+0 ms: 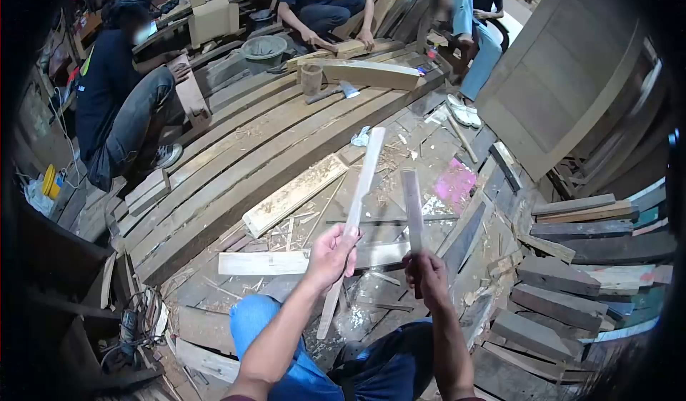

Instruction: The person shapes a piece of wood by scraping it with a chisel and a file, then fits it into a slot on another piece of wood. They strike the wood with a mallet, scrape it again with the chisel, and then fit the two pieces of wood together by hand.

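1. Holding a pale wooden slat [368, 169] in the left hand [332, 254], fingers closed round it below mid-length; top end leans toward 12 o'clock, lower end over the floor between the knees.
2. Right hand [431, 276] is clamped on the lower part of a darker flat strip [412, 201], roughly upright. The two pieces stand apart, over the curved pale timber [286, 262].
3. Risk: rough edges could drive splinters into bare palms if either piece slides. A loose left grip could let the long slat tip, its far end being unsupported.
4. Risk: wood shavings [389, 159] litter the floor at 12 o'clock; a foot could skid there. Hatchet [349, 89] lies on the planks [246, 126], also 12; a careless reach or knock could cut someone.
5. Containers: grey bucket [264, 49] at 11 o'clock, contents unclear. Smaller tub [311, 79] nearer 12, contents cannot be told. Cardboard box [213, 21] at 11, flaps up, inside hidden. Yellow container [51, 181] at 10, contents not readable.
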{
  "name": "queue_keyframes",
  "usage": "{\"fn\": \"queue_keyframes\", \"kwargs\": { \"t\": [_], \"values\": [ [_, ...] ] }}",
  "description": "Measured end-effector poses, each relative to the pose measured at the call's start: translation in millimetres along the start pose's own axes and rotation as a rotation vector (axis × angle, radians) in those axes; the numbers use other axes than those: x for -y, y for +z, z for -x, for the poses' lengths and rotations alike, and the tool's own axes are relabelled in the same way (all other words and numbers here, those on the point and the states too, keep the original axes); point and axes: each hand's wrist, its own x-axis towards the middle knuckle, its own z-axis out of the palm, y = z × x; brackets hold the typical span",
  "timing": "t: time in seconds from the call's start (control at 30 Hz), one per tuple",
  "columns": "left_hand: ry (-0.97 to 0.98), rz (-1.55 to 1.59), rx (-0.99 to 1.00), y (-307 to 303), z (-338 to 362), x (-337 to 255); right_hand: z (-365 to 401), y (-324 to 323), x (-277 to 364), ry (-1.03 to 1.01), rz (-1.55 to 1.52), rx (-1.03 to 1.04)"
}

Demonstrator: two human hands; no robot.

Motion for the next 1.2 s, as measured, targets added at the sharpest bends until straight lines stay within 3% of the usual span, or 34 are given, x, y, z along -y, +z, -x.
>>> {"fn": "queue_keyframes", "kwargs": {
  "t": [0.03,0.07,0.17,0.3,0.33,0.4,0.57,0.6,0.67,0.7,0.73,0.77,0.8,0.83,0.87,0.9,0.93,0.97,1.0,1.03,1.07,1.13,1.2],
  "values": [
    [0.006,0.004,-0.004,0,-1,-1,-2,2,0,-0.091,0.073,-0.030],
    [0.004,0.007,-0.011,1,0,-1,2,2,3,-0.007,0.037,-0.076],
    [0.008,-0.042,0.018,0,5,-2,11,19,7,-0.134,0.001,-0.116],
    [-0.004,-0.121,0.069,1,15,0,22,15,1,-0.154,0.180,-0.094],
    [-0.009,-0.124,0.077,2,17,0,24,20,9,-0.250,0.201,-0.071],
    [-0.062,-0.190,0.080,5,19,-5,24,14,15,-0.293,0.440,-0.109],
    [0.051,-0.307,-0.014,-1,12,22,18,15,39,-0.586,0.969,-0.113],
    [0.048,-0.323,-0.023,0,11,26,20,13,42,-0.396,0.912,-0.018],
    [0.093,-0.452,-0.001,-7,0,42,23,16,37,-0.394,0.955,-0.033],
    [0.026,-0.542,-0.002,-11,-2,49,25,16,31,-0.399,0.978,-0.050],
    [-0.024,-0.634,0.000,-12,-7,53,23,11,14,-0.534,1.061,-0.058],
    [-0.066,-0.728,0.007,-11,-13,60,27,9,8,-0.401,1.054,-0.044],
    [0.053,-0.757,-0.014,-14,-21,85,25,0,-13,-0.540,1.026,-0.073],
    [0.168,-0.779,-0.036,-18,-27,114,28,-9,-35,-0.509,1.109,-0.119],
    [-0.008,-0.825,-0.056,-24,-29,131,40,-7,-24,-0.315,1.002,-0.097],
    [-0.242,-0.828,-0.054,-40,-38,160,41,-28,-58,-0.253,0.911,-0.109],
    [-0.293,-0.892,-0.094,-65,-45,214,55,-34,-57,-0.407,1.006,-0.209],
    [-0.227,-0.864,-0.070,-49,-18,181,67,-45,-60,-0.251,0.975,-0.267],
    [-0.218,-0.810,-0.139,-56,-11,206,76,-57,-82,-0.457,0.928,-0.471],
    [-0.266,-0.852,-0.234,-73,-9,249,90,-84,-143,-0.189,1.027,-0.659],
    [-0.341,-0.809,-0.171,-83,2,262,105,-110,-191,0.114,1.094,-0.833],
    [-0.271,-0.987,-0.191,-108,20,314,159,-150,-199,0.694,1.305,-0.095],
    [-0.203,-0.977,-0.188,-96,-5,321,176,-143,-184,0.553,1.009,-0.995]
  ]
}}
